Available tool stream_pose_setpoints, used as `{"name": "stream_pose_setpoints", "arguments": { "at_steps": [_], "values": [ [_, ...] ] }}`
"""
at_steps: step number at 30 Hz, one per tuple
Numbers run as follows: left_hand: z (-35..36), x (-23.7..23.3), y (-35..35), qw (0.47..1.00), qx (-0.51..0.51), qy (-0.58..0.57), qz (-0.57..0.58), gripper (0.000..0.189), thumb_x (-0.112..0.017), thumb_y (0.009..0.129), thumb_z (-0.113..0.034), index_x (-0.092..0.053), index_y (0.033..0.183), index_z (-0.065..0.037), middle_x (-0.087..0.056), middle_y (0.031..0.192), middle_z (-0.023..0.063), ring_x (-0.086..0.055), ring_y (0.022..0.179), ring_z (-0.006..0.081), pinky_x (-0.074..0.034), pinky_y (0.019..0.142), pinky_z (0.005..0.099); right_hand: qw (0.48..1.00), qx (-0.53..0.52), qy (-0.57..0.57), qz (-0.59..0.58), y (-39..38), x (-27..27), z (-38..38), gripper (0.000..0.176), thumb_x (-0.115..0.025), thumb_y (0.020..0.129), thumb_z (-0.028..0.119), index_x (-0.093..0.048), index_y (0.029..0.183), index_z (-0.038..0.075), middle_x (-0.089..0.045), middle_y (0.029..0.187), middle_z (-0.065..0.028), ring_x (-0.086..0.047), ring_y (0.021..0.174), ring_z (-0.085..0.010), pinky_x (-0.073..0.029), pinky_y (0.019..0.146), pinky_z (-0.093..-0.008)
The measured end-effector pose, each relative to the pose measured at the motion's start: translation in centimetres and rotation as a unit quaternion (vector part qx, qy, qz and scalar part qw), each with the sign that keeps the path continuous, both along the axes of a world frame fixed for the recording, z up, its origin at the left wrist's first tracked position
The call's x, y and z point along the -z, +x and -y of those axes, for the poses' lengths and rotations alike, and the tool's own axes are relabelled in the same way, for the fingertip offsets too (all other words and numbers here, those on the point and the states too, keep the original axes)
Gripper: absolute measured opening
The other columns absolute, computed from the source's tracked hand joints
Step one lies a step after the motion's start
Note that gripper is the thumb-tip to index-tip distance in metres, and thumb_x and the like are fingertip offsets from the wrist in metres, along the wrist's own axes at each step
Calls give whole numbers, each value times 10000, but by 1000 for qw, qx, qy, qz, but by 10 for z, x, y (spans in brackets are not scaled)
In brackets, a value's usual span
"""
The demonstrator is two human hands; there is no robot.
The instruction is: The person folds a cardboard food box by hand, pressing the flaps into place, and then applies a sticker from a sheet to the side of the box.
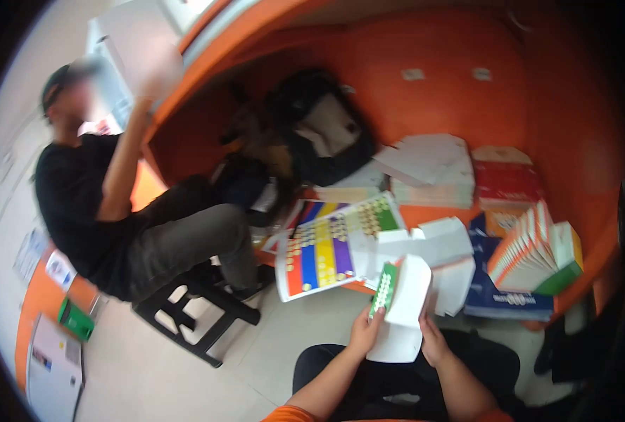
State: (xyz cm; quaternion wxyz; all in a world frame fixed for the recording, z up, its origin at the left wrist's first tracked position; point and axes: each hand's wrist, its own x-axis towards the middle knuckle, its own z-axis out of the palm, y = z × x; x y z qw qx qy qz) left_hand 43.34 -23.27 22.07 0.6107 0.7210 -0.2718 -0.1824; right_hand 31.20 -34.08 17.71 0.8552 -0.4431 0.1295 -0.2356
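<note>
A folded white card [405, 309] with a green printed strip [383, 288] along its left edge is held low in front of me, above my lap. My left hand [363, 330] grips its lower left side, thumb lying by the green strip. On the right edge, my right hand [433, 341] has its fingers around the card, partly hidden behind it. Just beyond lie more white folded cards [443, 239] on the orange surface. Colourful printed sheets [319, 257] with striped panels rest to their left, overhanging the edge.
White sheets are stacked [432, 165] at the back, beside red packs [508, 181]. Fanned booklets [531, 257] stand over a blue box [499, 299] at right. A dark backpack [319, 126] lies further in. At left, another person [80, 190] sits by a black stool [200, 316], arm raised.
</note>
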Motion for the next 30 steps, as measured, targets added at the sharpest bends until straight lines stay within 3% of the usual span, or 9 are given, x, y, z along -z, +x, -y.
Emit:
{"name": "stream_pose_setpoints", "arguments": {
  "at_steps": [3, 5, 7, 12, 16, 18, 22, 24, 30],
  "values": [
    [25, 9, 8, 992, 96, 53, -61, 512, -411, 916, -412, -440, 1225, -5, -526, 1120, 99, -483, 1023, 195, -358, 907, 312, 995, 89, 19, -29, 0, 11, 25, 405, -446, 922, 262, -455, 1202, -31, -487, 1200, -92, -421, 1122, -146, -286, 979, -285],
    [28, 81, 28, 952, 118, -55, -278, 563, -334, 906, -506, -424, 1205, -38, -551, 926, 38, -519, 836, 160, -426, 756, 309, 988, 111, 56, -93, -3, 20, 36, 350, -495, 892, 229, -495, 1153, -4, -568, 1073, -104, -554, 967, -168, -435, 857, -311],
    [28, 46, 7, 900, 169, -135, -378, 701, -291, 867, -609, -386, 1272, -45, -461, 1252, 112, -396, 1185, 237, -283, 1005, 377, 986, 69, 112, -100, -9, 4, 37, 309, -534, 857, 194, -545, 1092, -6, -601, 1004, -99, -586, 892, -167, -466, 790, -293],
    [31, 44, 23, 900, 211, -212, -317, 696, -288, 853, -635, -436, 1207, -54, -480, 1222, 100, -439, 1125, 217, -313, 960, 372, 974, 127, 109, -153, -18, -33, 32, 238, -510, 874, 168, -578, 1038, 10, -606, 959, -59, -554, 875, -108, -438, 777, -260],
    [32, 49, 43, 908, 112, -151, -373, 618, -302, 872, -599, -465, 1161, -78, -508, 1172, 64, -475, 1029, 173, -337, 873, 333, 946, 297, -113, -54, -72, -93, 63, 216, -463, 902, 162, -573, 1046, 45, -600, 954, -23, -544, 882, -107, -416, 820, -272],
    [34, 55, 47, 914, 57, -115, -386, 585, -304, 880, -583, -479, 1136, -87, -522, 1145, 50, -480, 998, 160, -338, 841, 319, 765, 480, -364, -228, -111, -166, 71, 145, -478, 891, 150, -559, 931, 37, -560, 911, -30, -510, 832, -112, -408, 749, -254],
    [36, 53, 42, 917, 22, -137, -375, 489, -318, 903, -526, -519, 1040, -102, -555, 1050, 23, -482, 953, 136, -334, 814, 311, 160, 589, -777, -157, -164, -226, 124, 269, -590, 740, 18, -624, 1002, 72, -513, 1024, -95, -488, 1027, -310, -350, 913, -444],
    [37, 54, 38, 928, 58, -115, -350, 473, -326, 907, -508, -525, 1030, -97, -557, 1043, 30, -493, 932, 133, -345, 803, 301, 84, 510, -812, -271, -170, -221, 155, 284, -629, 704, 55, -631, 983, 106, -513, 998, -101, -470, 1058, -327, -311, 940, -507],
    [32, 60, 34, 944, 63, -84, -313, 486, -317, 914, -491, -536, 1041, -77, -562, 1036, 48, -510, 913, 135, -378, 763, 280, 214, 415, -774, -427, -169, -130, 202, 163, -597, 780, 203, -599, 919, 118, -477, 1125, -128, -375, 1173, -362, -261, 960, -569]
  ]
}}
